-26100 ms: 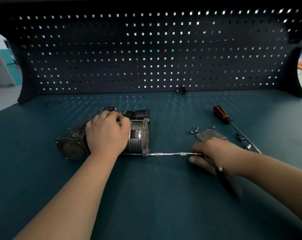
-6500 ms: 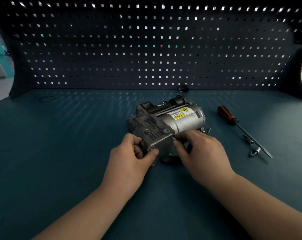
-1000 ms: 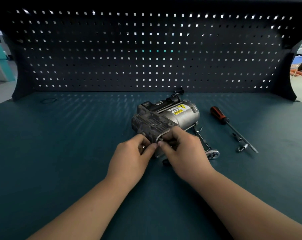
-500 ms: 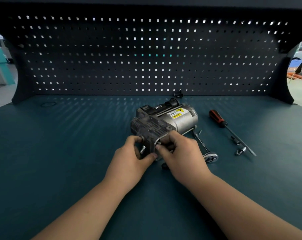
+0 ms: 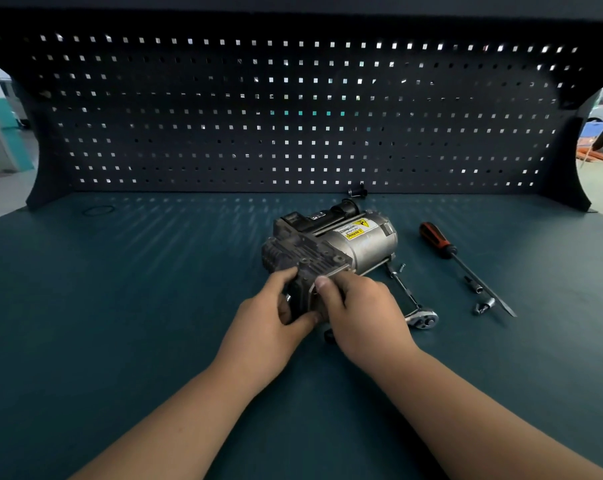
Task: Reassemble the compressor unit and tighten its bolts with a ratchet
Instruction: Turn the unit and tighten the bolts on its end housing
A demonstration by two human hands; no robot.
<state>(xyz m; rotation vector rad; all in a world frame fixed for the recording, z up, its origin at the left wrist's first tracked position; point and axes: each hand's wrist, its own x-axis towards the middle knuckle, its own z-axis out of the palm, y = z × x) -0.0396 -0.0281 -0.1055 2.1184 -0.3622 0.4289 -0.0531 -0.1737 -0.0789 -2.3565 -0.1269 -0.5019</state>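
The compressor unit (image 5: 331, 247) lies on the teal bench, its silver motor cylinder with a yellow warning label pointing back right and its dark finned head toward me. My left hand (image 5: 268, 317) grips the near left corner of the head, thumb underneath. My right hand (image 5: 358, 313) holds the near right side, thumb pressed on a flat metal plate at the front face. What lies under the fingers is hidden. The ratchet (image 5: 419, 315) with its extension bar lies on the bench just right of my right hand, with a small bolt (image 5: 401, 267) near its far end.
A red-and-black screwdriver (image 5: 445, 251) lies to the right, with two small sockets (image 5: 483, 306) beside its shaft. A small black part (image 5: 358, 192) sits at the foot of the pegboard back wall (image 5: 293, 116). A faint ring mark (image 5: 97, 210) shows at the far left.
Both hands stayed on the compressor's near end; my left hand shifted its grip up the corner of the head. The view has tilted slightly down.
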